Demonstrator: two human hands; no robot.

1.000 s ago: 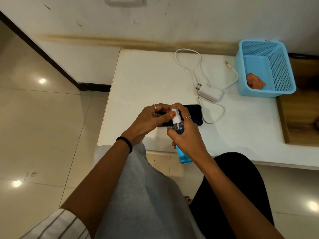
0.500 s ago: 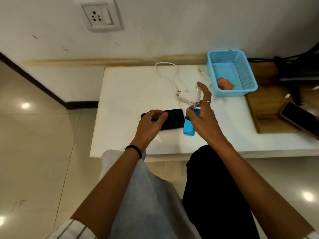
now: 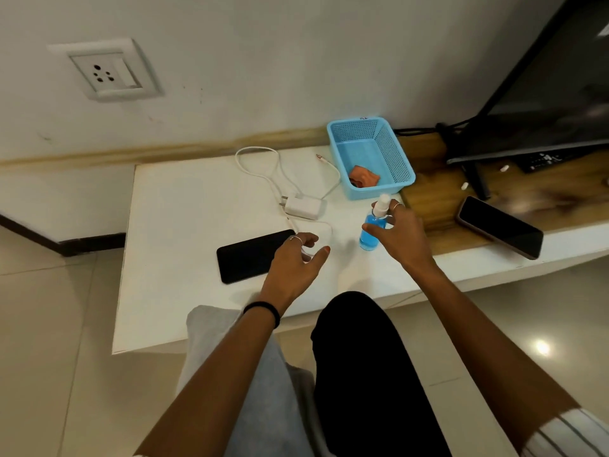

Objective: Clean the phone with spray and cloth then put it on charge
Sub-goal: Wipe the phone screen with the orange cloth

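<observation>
A black phone lies screen up on the white table. My left hand hovers over its right end with fingers loosely curled, holding nothing. A blue spray bottle with a white cap stands upright on the table to the right. My right hand holds it around the neck between thumb and fingers. An orange cloth lies in the blue basket behind the bottle. A white charger with its cable lies behind the phone.
A wall socket sits on the wall at upper left. A second phone lies on the wooden shelf to the right, below a dark TV screen. My knees are just under the table's front edge.
My right hand carried the spray bottle from over the phone to the right and stood it on the table. My left hand let go of the phone and lifted off it.
</observation>
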